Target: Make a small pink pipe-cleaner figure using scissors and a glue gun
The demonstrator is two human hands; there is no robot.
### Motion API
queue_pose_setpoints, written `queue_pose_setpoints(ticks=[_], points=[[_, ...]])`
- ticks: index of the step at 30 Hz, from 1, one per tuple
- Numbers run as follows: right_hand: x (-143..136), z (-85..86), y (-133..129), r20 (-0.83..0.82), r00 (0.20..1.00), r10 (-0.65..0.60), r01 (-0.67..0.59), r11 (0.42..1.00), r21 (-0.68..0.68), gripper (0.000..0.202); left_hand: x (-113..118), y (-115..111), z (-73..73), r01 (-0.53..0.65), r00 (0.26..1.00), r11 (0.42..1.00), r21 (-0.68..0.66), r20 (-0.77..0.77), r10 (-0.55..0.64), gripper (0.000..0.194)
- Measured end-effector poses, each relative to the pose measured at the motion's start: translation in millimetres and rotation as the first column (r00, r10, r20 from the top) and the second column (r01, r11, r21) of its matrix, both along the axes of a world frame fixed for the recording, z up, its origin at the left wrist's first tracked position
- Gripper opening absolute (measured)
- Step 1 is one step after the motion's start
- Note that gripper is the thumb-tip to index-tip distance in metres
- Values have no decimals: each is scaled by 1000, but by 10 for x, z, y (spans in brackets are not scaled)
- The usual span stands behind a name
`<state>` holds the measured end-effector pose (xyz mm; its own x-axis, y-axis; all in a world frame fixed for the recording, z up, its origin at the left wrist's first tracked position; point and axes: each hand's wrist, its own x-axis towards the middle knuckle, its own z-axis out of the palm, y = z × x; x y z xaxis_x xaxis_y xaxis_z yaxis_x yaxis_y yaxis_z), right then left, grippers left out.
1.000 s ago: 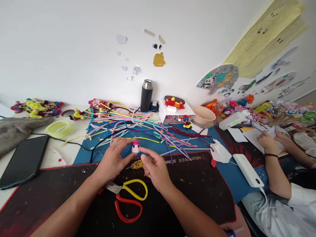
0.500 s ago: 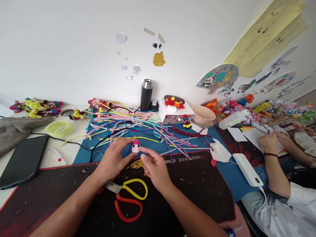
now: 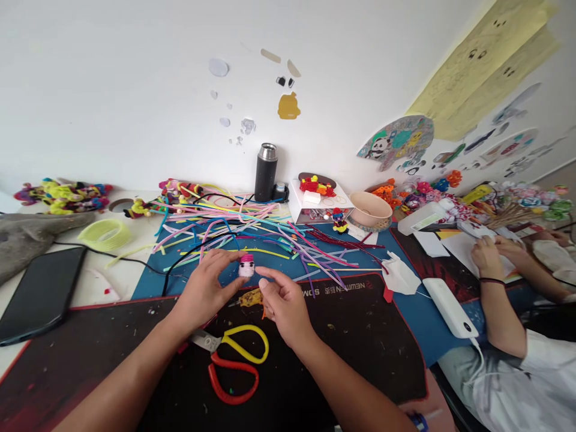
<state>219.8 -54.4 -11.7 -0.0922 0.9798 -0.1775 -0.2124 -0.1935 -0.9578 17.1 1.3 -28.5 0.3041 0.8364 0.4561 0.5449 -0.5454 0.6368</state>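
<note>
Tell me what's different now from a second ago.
The right hand has drawn its index finger slightly rightward, leaving a small gap from the pink-and-white doll head. The co-worker's hands have come closer together. The left hand still pinches the doll head; the scissors stayed put.

At lower centre, the blade tips of the metal scissors with red and yellow handles (image 3: 215,344) are hidden by the left wrist (image 3: 179,324). The dark-mottled yellow tool's (image 3: 250,297) right end is covered by the right grip (image 3: 287,306). The grey fabric (image 3: 33,237) is cut off by the left edge.
</note>
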Motion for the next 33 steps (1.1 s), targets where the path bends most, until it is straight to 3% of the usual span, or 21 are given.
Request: queue_pose_setpoints(ticks=[6, 16, 33], points=[[-7, -17, 27, -10, 1000, -7, 7, 1000, -22, 63, 3, -10, 13, 15, 1000, 999, 47, -23, -14, 31], [-45, -24, 93, 5, 996, -84, 84, 996, -40, 50, 59, -84, 134, 53, 985, 966, 255, -173, -8, 33], [-86, -32, 112, 73, 987, -143, 144, 990, -8, 35, 102, -168, 242, 74, 938, 919, 387, -341, 68, 31]])
